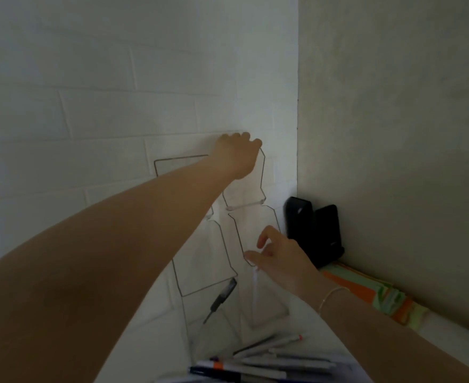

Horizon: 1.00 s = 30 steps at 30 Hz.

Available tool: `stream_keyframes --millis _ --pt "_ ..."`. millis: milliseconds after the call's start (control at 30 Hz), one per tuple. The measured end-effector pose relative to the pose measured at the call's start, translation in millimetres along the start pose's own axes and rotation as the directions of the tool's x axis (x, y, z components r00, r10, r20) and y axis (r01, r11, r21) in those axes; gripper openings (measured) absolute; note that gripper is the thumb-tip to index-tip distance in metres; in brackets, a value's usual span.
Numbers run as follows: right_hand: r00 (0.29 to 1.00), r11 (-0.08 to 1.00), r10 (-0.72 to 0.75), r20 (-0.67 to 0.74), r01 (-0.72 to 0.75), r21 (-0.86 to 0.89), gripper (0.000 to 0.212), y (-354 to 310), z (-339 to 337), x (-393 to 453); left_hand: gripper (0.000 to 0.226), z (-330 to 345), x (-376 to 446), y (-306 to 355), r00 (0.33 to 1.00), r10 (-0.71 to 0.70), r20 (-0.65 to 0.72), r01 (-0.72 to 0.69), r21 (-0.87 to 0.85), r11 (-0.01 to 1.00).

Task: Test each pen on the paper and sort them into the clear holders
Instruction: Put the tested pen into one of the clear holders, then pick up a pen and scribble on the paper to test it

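Clear holders are fixed to the white brick wall in two columns. My left hand [237, 156] reaches up, its fingers curled over the top edge of the upper right clear holder [257, 186]. My right hand [280, 258] is lower, fingers apart, thumb and fingertips touching the front of the lower right clear holder [266, 308]. A thin pale streak [255, 288] hangs just under my thumb; whether it is a pen or the holder's edge is unclear. A dark pen [222, 299] stands tilted in the lower left holder [200, 261]. Several pens [266, 357] lie on the white surface below.
Two black box-shaped objects [313, 230] stand in the corner right of the holders. A folded orange and green cloth [371, 294] lies along the grey right wall. White paper peeks in at the bottom edge under the pens.
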State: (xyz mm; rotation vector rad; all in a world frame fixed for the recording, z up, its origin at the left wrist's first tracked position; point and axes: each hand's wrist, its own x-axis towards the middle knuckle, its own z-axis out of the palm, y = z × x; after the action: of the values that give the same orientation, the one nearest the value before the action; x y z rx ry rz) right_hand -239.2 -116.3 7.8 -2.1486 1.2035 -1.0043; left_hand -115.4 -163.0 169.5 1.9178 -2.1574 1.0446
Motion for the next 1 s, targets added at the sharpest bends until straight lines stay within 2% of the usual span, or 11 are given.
stream_keyframes --millis 100,167,300,367,433,467,533,567,633,767,1000 --pt "0.999 1.0 0.021 -0.041 -0.02 0.013 0.025 1 -3 0 0.05 9 -2 8 0.988 -0.079 0.135 0.069 0.08 0.994" --pt "0.999 1.0 0.014 -0.035 -0.014 0.012 0.019 1 -3 -3 0.062 13 -10 13 0.985 -0.102 0.142 0.095 0.057 0.994" --pt "0.981 0.995 -0.076 -0.178 0.087 0.052 0.008 -1 -3 -21 0.059 8 -46 32 0.991 0.022 -0.132 -0.037 -0.114 0.993" --pt "0.952 0.994 -0.085 -0.294 0.1 0.035 0.01 -1 -9 -38 0.052 3 -81 47 0.957 0.111 -0.267 -0.178 -0.242 0.954" --pt "0.942 0.996 -0.091 -0.324 0.091 -0.015 0.021 4 -14 -55 0.04 0 -125 60 0.922 0.167 -0.35 -0.3 -0.37 0.879" --pt "0.96 0.997 -0.067 -0.27 0.055 -0.052 0.026 9 -15 -64 0.034 1 -148 65 0.921 0.196 -0.336 -0.33 -0.408 0.851" --pt "0.999 0.974 0.03 -0.027 -0.035 -0.226 0.022 21 -10 -81 0.029 12 -190 73 0.943 0.264 -0.205 -0.33 -0.446 0.832" --pt "0.992 0.943 0.086 0.094 -0.05 -0.33 0.016 28 -5 -89 0.03 21 -207 79 0.946 0.301 -0.12 -0.323 -0.446 0.835" --pt "0.964 0.901 0.161 0.21 -0.057 -0.43 0.018 40 5 -104 0.034 44 -230 88 0.927 0.37 0.056 -0.311 -0.436 0.845" --pt "0.958 0.86 0.207 0.199 -0.081 -0.504 0.022 44 14 -117 0.032 81 -247 98 0.874 0.371 0.313 -0.203 -0.457 0.866" --pt "0.982 0.858 0.104 0.156 -0.009 -0.513 0.019 48 22 -128 0.023 85 -248 100 0.906 0.315 0.284 -0.202 -0.365 0.909"
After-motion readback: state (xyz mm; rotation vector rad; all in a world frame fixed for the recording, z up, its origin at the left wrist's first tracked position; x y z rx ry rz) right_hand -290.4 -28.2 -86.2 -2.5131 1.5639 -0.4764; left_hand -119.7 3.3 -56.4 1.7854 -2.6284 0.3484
